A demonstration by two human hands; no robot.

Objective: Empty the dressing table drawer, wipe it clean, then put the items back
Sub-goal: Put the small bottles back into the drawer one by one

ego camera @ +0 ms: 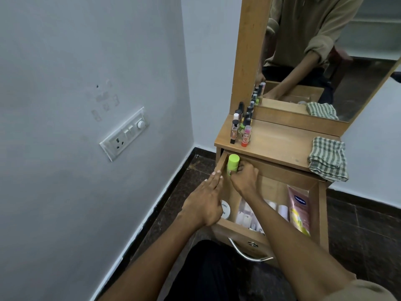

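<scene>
One cloth, two hands.

Matt wood-grain drawer with a shiny metal handle; woven checked cloth; glossy plastic green bottle.

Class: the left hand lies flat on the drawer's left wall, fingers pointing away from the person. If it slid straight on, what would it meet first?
Probably the tabletop's front edge, just beyond the left hand; depth is unclear.

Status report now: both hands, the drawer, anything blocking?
Left hand flat on drawer side wall. Right hand grips green bottle at back corner. Pink tube, white bottles still inside. Nothing blocking.
</scene>
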